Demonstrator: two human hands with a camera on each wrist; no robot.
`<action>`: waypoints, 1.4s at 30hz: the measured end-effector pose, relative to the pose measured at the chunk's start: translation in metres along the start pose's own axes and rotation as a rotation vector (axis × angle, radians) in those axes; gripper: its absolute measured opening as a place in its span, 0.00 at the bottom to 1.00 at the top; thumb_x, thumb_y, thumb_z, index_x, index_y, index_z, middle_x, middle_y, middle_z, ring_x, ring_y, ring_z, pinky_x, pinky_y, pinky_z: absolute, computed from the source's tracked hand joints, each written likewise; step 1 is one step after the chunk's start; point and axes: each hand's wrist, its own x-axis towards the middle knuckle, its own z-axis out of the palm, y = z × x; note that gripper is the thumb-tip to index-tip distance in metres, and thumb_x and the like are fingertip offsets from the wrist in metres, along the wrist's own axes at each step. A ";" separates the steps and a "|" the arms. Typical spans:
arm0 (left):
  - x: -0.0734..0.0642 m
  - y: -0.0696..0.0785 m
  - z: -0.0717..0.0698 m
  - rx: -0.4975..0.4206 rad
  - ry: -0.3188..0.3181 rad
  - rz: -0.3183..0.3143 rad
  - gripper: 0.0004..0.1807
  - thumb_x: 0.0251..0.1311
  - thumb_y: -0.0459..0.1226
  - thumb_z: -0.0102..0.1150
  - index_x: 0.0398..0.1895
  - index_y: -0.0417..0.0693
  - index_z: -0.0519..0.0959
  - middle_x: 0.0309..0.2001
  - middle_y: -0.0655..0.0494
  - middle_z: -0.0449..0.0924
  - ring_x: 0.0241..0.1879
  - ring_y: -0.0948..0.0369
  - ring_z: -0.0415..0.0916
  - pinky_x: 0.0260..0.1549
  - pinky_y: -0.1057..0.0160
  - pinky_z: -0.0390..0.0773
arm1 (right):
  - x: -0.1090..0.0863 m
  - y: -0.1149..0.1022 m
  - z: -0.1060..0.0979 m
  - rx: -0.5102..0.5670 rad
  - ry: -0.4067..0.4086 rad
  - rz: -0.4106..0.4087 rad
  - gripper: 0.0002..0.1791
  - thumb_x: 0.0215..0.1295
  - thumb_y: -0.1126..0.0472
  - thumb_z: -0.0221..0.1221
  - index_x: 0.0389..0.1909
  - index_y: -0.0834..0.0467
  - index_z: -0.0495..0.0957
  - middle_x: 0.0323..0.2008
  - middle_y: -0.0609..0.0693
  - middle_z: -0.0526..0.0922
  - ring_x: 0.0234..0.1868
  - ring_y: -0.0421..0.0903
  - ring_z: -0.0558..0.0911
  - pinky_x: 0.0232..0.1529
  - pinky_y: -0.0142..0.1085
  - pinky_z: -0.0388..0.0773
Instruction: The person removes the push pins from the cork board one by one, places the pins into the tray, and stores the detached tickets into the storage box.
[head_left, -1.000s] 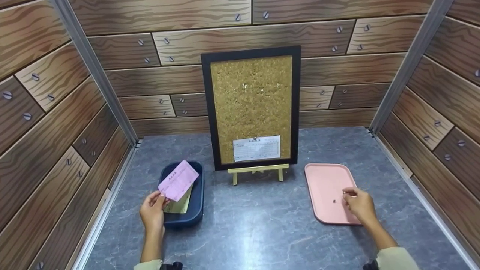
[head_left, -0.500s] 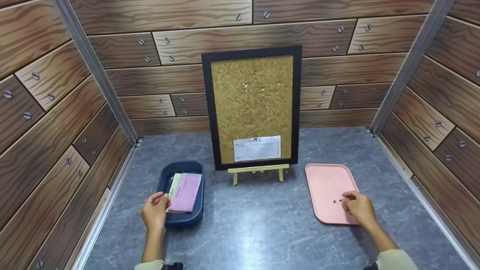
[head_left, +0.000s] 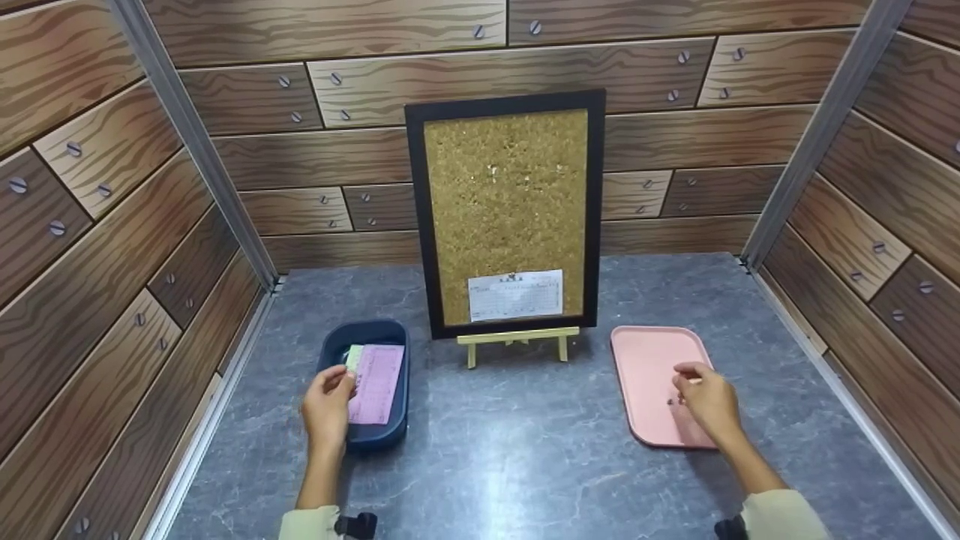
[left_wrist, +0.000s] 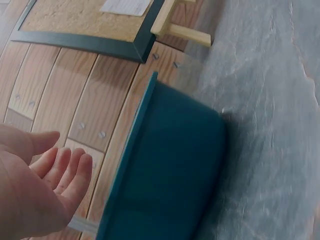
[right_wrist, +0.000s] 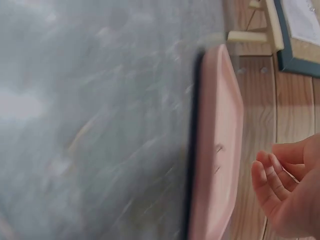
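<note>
My left hand (head_left: 327, 409) hovers at the near-left rim of the dark blue bin (head_left: 400, 375), its fingers loosely bent. Inside lies a pink slip (head_left: 379, 384) over a yellow-green slip (head_left: 354, 355), mostly covered. The left wrist view shows no thing between the fingers, beside the outer wall of the bin (left_wrist: 167, 165). Over the right side of the pink tray (head_left: 652, 360) is my right hand (head_left: 709, 401), also loosely bent and holding nothing. Two small pushpins lie on the tray, one pin (right_wrist: 219, 148) beyond the other pin (right_wrist: 217, 170) in the right wrist view.
A black-framed cork board (head_left: 510, 210) leans on a small wooden easel (head_left: 517, 335) between bin and tray. One white printed slip (head_left: 516, 296) is pinned low on it. Wood-patterned walls (head_left: 322, 165) enclose the grey marbled table (head_left: 495, 450) on three sides.
The left hand has let the pink slip drop into the bin, then moved slightly right. The right hand has released a pushpin onto the tray and shifted up and left.
</note>
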 end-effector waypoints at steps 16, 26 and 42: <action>-0.007 0.013 0.072 -0.045 -0.111 0.144 0.12 0.63 0.31 0.63 0.47 0.33 0.82 0.43 0.40 0.85 0.36 0.63 0.79 0.37 0.72 0.77 | 0.005 -0.060 0.049 0.168 0.108 -0.173 0.10 0.66 0.69 0.63 0.46 0.65 0.84 0.40 0.60 0.84 0.27 0.34 0.80 0.28 0.21 0.77; -0.005 0.022 0.107 -0.048 -0.156 0.200 0.10 0.62 0.31 0.65 0.45 0.35 0.83 0.41 0.43 0.85 0.37 0.62 0.80 0.38 0.71 0.78 | 0.017 -0.095 0.072 0.149 0.161 -0.309 0.09 0.61 0.68 0.68 0.42 0.64 0.85 0.34 0.55 0.86 0.28 0.34 0.78 0.29 0.22 0.73; 0.003 0.036 0.149 -0.035 -0.205 0.298 0.11 0.61 0.31 0.64 0.44 0.33 0.82 0.38 0.47 0.86 0.35 0.62 0.80 0.37 0.69 0.78 | 0.035 -0.150 0.107 0.146 0.142 -0.430 0.08 0.61 0.67 0.68 0.42 0.62 0.85 0.35 0.53 0.86 0.32 0.47 0.82 0.35 0.32 0.77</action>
